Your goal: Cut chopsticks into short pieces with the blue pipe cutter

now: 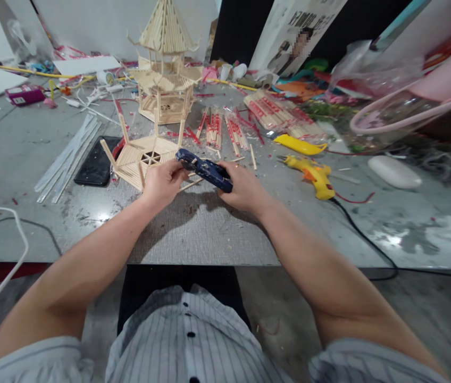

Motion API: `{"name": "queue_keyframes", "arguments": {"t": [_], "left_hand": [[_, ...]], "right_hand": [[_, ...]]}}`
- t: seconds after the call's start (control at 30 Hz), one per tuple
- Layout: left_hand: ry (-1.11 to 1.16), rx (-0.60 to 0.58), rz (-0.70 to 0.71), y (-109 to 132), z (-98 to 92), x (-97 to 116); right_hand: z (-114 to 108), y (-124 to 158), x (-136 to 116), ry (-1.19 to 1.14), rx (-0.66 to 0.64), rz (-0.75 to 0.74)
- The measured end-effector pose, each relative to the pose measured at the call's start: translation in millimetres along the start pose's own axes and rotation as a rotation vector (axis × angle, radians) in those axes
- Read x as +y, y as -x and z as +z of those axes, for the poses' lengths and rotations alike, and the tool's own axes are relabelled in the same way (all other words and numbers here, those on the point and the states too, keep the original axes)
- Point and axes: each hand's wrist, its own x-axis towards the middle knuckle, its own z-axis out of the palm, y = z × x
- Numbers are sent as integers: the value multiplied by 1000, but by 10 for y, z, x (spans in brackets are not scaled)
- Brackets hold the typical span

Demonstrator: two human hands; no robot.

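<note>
works just inside the front edge of the desk (pixel 209 239), about its middle, with a bare strip of grey, finely textured top between the hands and that edge. finds more open top toward the front left corner, up to a looping white cable (pixel 21 239), and toward the front right, up to a black cord (pixel 363 236) running off the edge

grips a dark blue cutter (pixel 205 169) in the right hand (pixel 245 190), fingers curled tight round its smooth, slightly scuffed handles. pinches a thin wooden stick (pixel 190 185) in the left hand (pixel 164 183), thumb and forefinger pressed together at the cutter's head, other fingers folded under

keeps the cutter just above the desk, long axis slanting from the right hand toward the far left, head pointing at a flat hexagonal platform of pale sticks (pixel 141 155) with short posts standing round its rim

crowds the far half: a tall stick pagoda (pixel 165 69) toward the far edge, red-printed packets of sticks (pixel 214 130) beside it, a glossy black phone (pixel 98 159) and clear rods (pixel 68 157) left of the platform, a yellow glue gun (pixel 314 174) lying right of the right hand, well apart from it
</note>
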Motion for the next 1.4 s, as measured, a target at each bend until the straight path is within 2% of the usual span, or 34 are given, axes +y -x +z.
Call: {"name": "queue_keyframes", "arguments": {"t": [0.7, 1.4], "left_hand": [[-43, -7, -39, 12, -6, 3], [-2, 1, -7, 7, 23, -39]], "right_hand": [[4, -2, 8, -5, -4, 4], [-22, 13, -7, -19, -2, -6]]}}
